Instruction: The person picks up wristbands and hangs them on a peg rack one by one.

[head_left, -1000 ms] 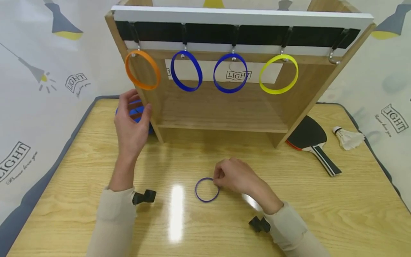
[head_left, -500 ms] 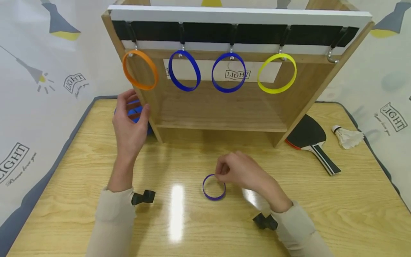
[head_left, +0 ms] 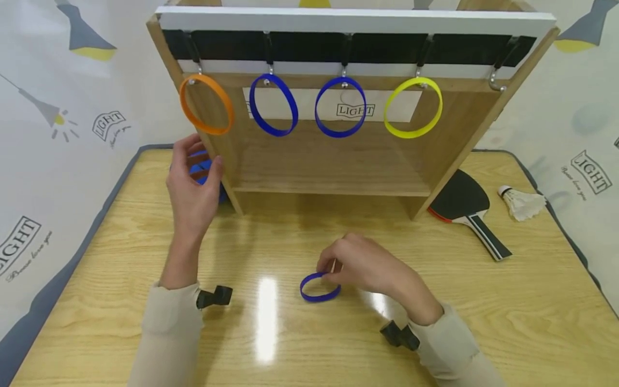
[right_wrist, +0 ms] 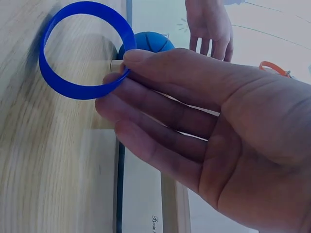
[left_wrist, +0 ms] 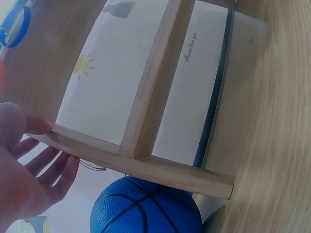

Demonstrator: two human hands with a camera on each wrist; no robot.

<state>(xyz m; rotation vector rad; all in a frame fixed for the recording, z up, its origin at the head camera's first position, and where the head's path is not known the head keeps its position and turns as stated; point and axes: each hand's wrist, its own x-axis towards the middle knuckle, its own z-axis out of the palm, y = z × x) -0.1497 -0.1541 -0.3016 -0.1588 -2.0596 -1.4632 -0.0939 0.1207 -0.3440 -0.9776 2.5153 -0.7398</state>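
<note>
My right hand [head_left: 367, 264] pinches the edge of a blue silicone wristband [head_left: 303, 294] between thumb and fingers, low over the table. The right wrist view shows the wristband [right_wrist: 73, 91] as a round loop at the fingertips. My left hand [head_left: 192, 196] grips the left side panel of a wooden rack [head_left: 333, 188], thumb on the inner face and fingers outside, as the left wrist view shows at the panel [left_wrist: 97, 153]. From the rack's hooks hang an orange wristband [head_left: 226, 102], two blue wristbands [head_left: 295, 107] and a yellow wristband [head_left: 437, 113]. The far-right hook [head_left: 494, 80] holds nothing.
A blue ball with black lines [left_wrist: 146, 208] sits outside the rack's left panel, partly hidden by my left hand in the head view. Right of the rack lie a table tennis paddle [head_left: 461, 199] and a shuttlecock [head_left: 524, 203]. Printed cloth hangs behind the table [head_left: 121, 258].
My right hand has shifted slightly right with the blue wristband, which has tilted from facing the camera to a flatter oval. The left hand keeps its grip on the rack.
</note>
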